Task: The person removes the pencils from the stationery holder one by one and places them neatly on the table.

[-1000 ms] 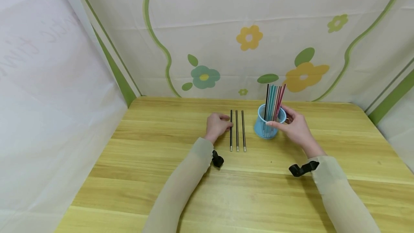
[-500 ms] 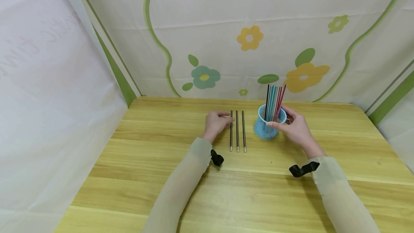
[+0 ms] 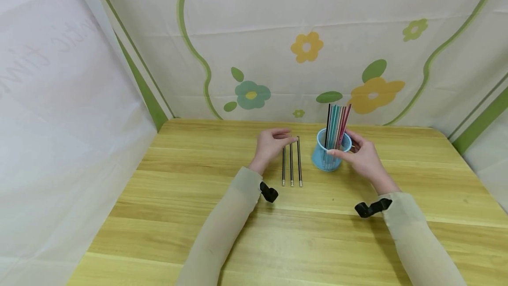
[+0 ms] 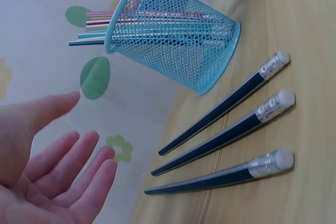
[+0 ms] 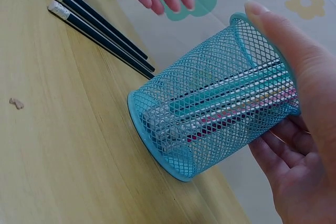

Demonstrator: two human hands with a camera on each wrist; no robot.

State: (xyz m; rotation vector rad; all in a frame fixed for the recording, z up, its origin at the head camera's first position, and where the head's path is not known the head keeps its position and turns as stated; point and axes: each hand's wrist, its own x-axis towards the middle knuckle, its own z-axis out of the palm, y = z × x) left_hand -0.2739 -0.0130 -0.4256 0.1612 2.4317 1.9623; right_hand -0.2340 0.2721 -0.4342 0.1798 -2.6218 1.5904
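Observation:
Three black pencils (image 3: 291, 169) with white erasers lie side by side on the wooden table, eraser ends toward me. My left hand (image 3: 270, 145) hovers over their far ends with thumb and fingers spread apart; in the left wrist view nothing sits between the fingers. To the right, a light blue mesh pencil cup (image 3: 319, 157) stands upright on the table. Several pencils (image 3: 334, 120) in black, teal, white and pink lean inside it. My right hand (image 3: 366, 159) holds the cup from its right side, thumb (image 5: 278, 32) at the rim and fingers curled around behind.
A white fabric backdrop (image 3: 254, 47) printed with flowers rises right behind the table's far edge (image 3: 238, 121). Another white sheet (image 3: 59, 122) hangs at the left. On the tabletop lies a small brown speck (image 5: 17, 103), seen in the right wrist view.
My left hand has moved away from me and to the right, from beside the leftmost black pencil to over the far ends of the pencils. The right hand and cup stay put.

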